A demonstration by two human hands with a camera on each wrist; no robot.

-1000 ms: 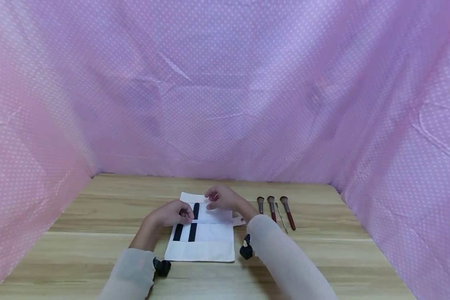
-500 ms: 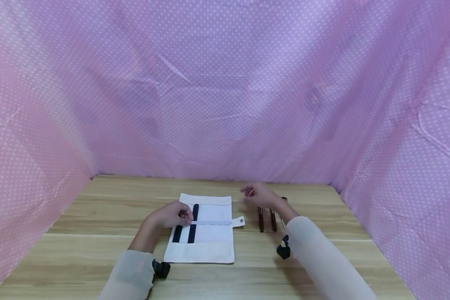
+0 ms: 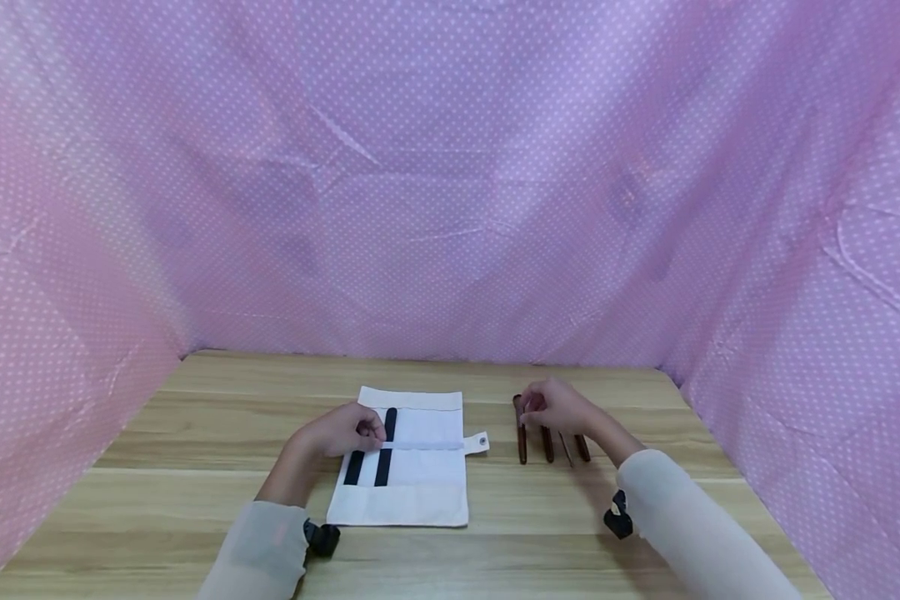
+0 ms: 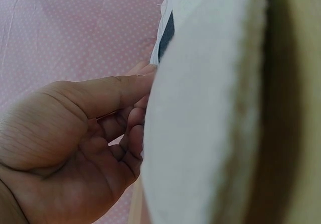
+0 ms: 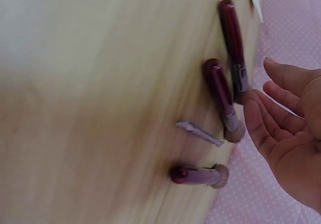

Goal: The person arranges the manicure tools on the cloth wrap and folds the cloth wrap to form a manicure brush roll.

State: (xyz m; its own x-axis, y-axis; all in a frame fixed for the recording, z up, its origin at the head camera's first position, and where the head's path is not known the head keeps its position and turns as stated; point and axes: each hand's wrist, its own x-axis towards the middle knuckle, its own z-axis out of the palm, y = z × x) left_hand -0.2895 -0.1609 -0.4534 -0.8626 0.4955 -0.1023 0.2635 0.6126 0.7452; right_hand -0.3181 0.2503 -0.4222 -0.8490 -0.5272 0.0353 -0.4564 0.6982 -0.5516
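An unrolled white fabric roll case [image 3: 429,505] lies flat on the table, a pale band crossing its middle. Two flat black strips [image 3: 383,468] lie in its left part, running under the band. My left hand [image 3: 348,428] pinches the band between thumb and fingers at the left; the case's fabric hides the fingertips in the left wrist view. To the right lie three makeup brushes with dark red handles and a thin metal tool [image 5: 200,133]. Over the leftmost brush [image 5: 230,33] hovers my right hand [image 3: 561,410], thumb and fingers parted, fingertips near its bristles.
The case's snap tab [image 3: 477,443] sticks out to the right. The middle brush [image 5: 217,83] and the far brush [image 5: 198,176] lie beside the thin tool on the wooden table [image 3: 195,433]. Pink dotted cloth [image 3: 450,208] surrounds the table's back and sides.
My right hand has moved from above the case to the right, over the brushes, and lowered to the leftmost one. My left hand stays on the band.
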